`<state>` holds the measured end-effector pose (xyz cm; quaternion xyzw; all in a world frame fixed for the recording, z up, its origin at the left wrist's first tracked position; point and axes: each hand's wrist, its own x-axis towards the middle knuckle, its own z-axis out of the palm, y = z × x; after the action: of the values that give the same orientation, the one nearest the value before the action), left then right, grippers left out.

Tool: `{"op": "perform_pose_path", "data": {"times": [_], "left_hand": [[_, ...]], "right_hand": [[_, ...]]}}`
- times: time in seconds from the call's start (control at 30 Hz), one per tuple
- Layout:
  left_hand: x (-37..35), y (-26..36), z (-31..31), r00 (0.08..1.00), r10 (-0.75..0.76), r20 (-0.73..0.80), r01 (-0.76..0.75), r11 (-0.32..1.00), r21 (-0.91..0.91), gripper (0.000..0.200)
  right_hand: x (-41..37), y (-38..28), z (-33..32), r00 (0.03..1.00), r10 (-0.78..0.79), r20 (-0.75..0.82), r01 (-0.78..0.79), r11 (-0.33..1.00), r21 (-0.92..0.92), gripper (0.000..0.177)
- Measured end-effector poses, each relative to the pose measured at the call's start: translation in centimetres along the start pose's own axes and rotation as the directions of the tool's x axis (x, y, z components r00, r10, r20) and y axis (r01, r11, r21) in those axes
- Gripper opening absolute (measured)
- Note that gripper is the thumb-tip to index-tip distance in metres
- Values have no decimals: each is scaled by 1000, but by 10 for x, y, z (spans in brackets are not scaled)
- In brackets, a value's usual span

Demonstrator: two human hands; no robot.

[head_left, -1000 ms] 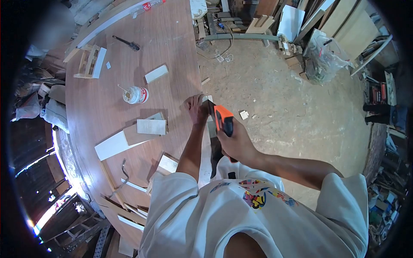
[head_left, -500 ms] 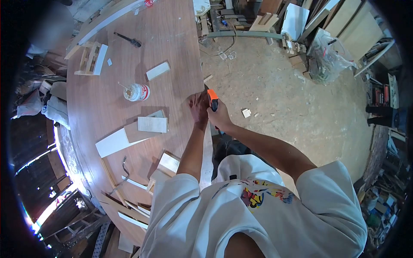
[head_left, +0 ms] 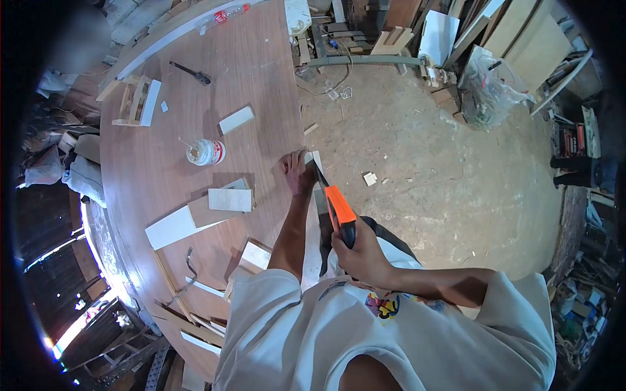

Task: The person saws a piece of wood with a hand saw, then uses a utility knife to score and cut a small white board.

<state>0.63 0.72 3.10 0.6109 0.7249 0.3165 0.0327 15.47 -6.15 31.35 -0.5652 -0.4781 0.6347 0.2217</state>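
Observation:
My right hand (head_left: 362,256) is wrapped round the orange and black handle of a hand saw (head_left: 340,204). The saw's dark blade slants up and left to the table's edge, beside my left hand (head_left: 298,172). With bent fingers, my left hand presses a small white-faced piece of wood (head_left: 316,158) at that edge; most of the piece is hidden under the hand. Where the blade meets the wood is too small to make out clearly.
On the wooden table (head_left: 261,78) stand an open jar (head_left: 206,152), white-faced boards (head_left: 230,199), a small block (head_left: 237,120), a slatted wooden piece (head_left: 138,103) and a dark tool (head_left: 191,73). Offcuts (head_left: 370,178) lie on the floor. A plastic bag (head_left: 489,91) stands beyond.
My right hand has drawn the saw back toward my body, so more of the blade and handle shows. My left hand stays at the table's edge, and the view has shifted slightly.

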Motion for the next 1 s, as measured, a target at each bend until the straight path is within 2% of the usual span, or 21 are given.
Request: {"op": "perform_pose_path", "data": {"times": [0.03,0.07,0.13,0.2,0.27,0.33,0.4,0.5,0.53,0.6,0.67,0.73,0.8,0.9,0.97,1.0], "left_hand": [[1,-1,0,1000,0,0,0,1000,0,35],[1,-2,0,1000,14,0,-14,999,-32,36],[-2,-4,-1,1000,26,5,-26,998,-59,37],[-3,-5,0,994,27,104,-27,1000,-6,38],[-7,-10,4,997,59,50,-59,998,-10,38],[-5,-15,5,996,84,-10,-84,996,-4,39],[-6,-19,5,997,35,66,-30,997,-70,40],[-5,-15,3,997,23,75,-19,999,-45,42],[-7,-22,9,997,24,74,-20,999,-46,42],[-16,-41,26,991,132,-11,-130,988,85,40],[-6,-17,5,996,85,11,-86,996,32,39],[0,-6,-6,999,39,32,-39,999,-16,38],[3,-4,-7,989,-52,141,64,994,-85,37],[8,-1,-7,994,-73,86,78,995,-56,36],[11,-2,-5,996,-47,75,52,997,-58,38],[12,-4,-4,998,-18,63,22,998,-54,39]], "right_hand": [[-2,-1,-2,997,68,30,-69,996,56,20],[5,7,0,997,68,31,-70,996,57,20],[40,45,10,993,-102,-63,98,993,-68,11],[97,99,23,974,-201,-107,192,977,-92,14],[154,137,42,943,-296,-152,292,955,-46,16],[173,127,52,938,-301,-170,288,953,-96,16],[179,123,56,937,-291,-194,266,953,-143,16],[170,122,51,943,-266,-201,250,963,-102,16],[162,116,50,958,-212,-191,202,977,-73,16],[143,106,48,971,-165,-175,158,986,-51,16],[116,100,47,966,-202,-159,187,977,-105,31],[75,72,40,980,-158,-120,150,986,-75,18],[38,54,28,987,-147,-62,142,987,-71,33],[-13,20,13,990,-142,-17,141,989,-43,30],[-37,-8,4,994,-99,41,94,991,99,25],[-40,-15,0,994,-98,40,94,991,99,25]]}}
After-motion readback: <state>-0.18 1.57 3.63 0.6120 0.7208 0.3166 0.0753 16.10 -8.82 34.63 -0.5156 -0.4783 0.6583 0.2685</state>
